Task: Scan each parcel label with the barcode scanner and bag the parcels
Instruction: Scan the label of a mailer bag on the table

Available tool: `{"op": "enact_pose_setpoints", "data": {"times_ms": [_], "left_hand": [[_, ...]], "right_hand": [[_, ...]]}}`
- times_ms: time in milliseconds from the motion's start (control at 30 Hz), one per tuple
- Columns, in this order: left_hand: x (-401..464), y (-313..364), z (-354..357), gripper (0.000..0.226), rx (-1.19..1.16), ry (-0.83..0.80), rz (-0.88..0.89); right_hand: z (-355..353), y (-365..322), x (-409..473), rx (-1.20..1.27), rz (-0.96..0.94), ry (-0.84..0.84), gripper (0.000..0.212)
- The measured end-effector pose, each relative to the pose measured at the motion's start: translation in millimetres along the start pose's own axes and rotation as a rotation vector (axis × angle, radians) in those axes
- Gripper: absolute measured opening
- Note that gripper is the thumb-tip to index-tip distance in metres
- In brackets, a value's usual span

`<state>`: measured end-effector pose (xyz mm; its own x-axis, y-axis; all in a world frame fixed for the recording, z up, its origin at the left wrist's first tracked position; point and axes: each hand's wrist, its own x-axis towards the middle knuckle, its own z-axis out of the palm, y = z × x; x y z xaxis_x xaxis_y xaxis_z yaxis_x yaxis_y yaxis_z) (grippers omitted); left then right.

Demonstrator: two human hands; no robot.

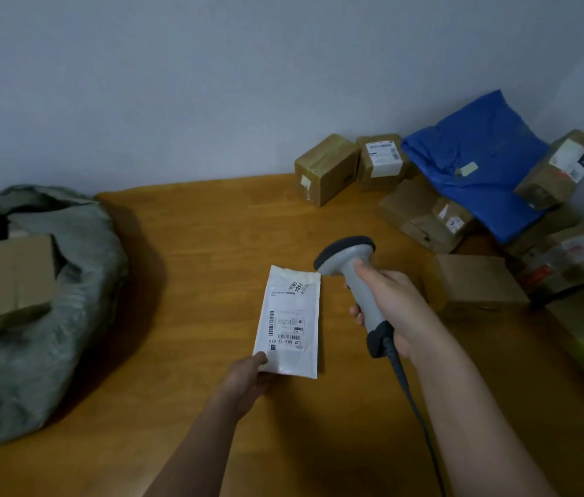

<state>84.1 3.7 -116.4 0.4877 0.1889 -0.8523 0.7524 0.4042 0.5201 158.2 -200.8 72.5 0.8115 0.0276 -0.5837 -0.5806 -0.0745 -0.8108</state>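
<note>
White parcel label reads "502 602-12 015", pinched by left hand.

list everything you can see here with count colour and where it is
white parcel: one, white with a printed label facing up, mid table, near end held by the left hand
barcode scanner: one, grey with dark trim and a cable, above the table right of the white parcel
sack: one, grey-green, open, left edge of the table
box in sack: one, brown cardboard, inside the sack mouth
cardboard boxes: several, brown, piled at the far right
blue bag: one, blue, on the box pile
table: one, orange-brown wood
left hand: pinches the white parcel
right hand: grips the barcode scanner
</note>
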Motion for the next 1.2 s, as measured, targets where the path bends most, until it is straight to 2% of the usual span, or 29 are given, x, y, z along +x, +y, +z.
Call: {"op": "enact_pose_setpoints", "data": {"times_ms": [133,267,333,400,467,500,567,633,700,767,833,900,1000,1133,1200], "left_hand": [[10.0,-12.2,-14.4,0.032,0.008,-0.016,0.009],[11.8,-18.8,-19.0,0.031,0.044,-0.01,0.007],[7.1,-17.4,-23.5,0.029,0.073,-0.062,0.003],[-1.6,-9.3,-33.2,0.03,0.229,-0.142,0.02],[-4.4,4.3,-46.1,0.046,0.432,-0.175,0.116],[-0.9,11.2,-51.4,0.059,0.489,-0.105,0.223],[1.2,29.2,-57.4,0.072,0.502,0.194,0.44],[1.9,40.9,-58.0,0.074,0.477,0.43,0.514],[3.3,36.6,-55.6,0.079,0.491,0.518,0.438],[8.0,20.4,-54.4,0.095,0.528,0.559,0.251],[13.0,-4.2,-50.5,0.116,0.464,0.448,0.065],[29.6,-29.2,-41.8,0.118,0.391,0.385,0.024],[17.6,-42.0,-15.8,0.137,0.514,0.426,0.025],[-0.1,-26.5,2.6,0.107,0.693,0.501,0.05],[8.1,-24.4,1.0,0.095,0.716,0.471,0.069]], "right_hand": [[25.5,10.6,-12.2,0.054,0.012,0.006,0.034],[36.7,17.6,-24.1,0.034,0.013,-0.004,0.034],[35.7,19.6,-28.6,0.001,0.013,-0.016,0.035],[32.6,21.1,-31.5,-0.018,0.01,-0.02,0.037],[30.0,23.7,-32.8,-0.026,0.009,-0.011,0.039],[29.4,25.0,-33.5,-0.026,0.01,-0.004,0.039],[29.5,27.0,-35.1,-0.017,0.016,0.003,0.04],[31.1,28.6,-35.8,-0.015,0.024,0.003,0.041],[33.8,29.7,-35.9,-0.034,0.034,0.0,0.042],[36.9,30.5,-35.3,-0.052,0.042,-0.011,0.041],[40.7,31.4,-35.2,-0.078,0.046,-0.031,0.04],[45.3,31.8,-35.4,-0.114,0.047,-0.061,0.039],[52.3,30.3,-39.2,-0.223,0.033,-0.131,0.04],[59.6,20.2,-48.5,-0.388,-0.035,-0.229,0.032],[59.5,12.3,-52.0,-0.44,-0.069,-0.246,0.027]]}}
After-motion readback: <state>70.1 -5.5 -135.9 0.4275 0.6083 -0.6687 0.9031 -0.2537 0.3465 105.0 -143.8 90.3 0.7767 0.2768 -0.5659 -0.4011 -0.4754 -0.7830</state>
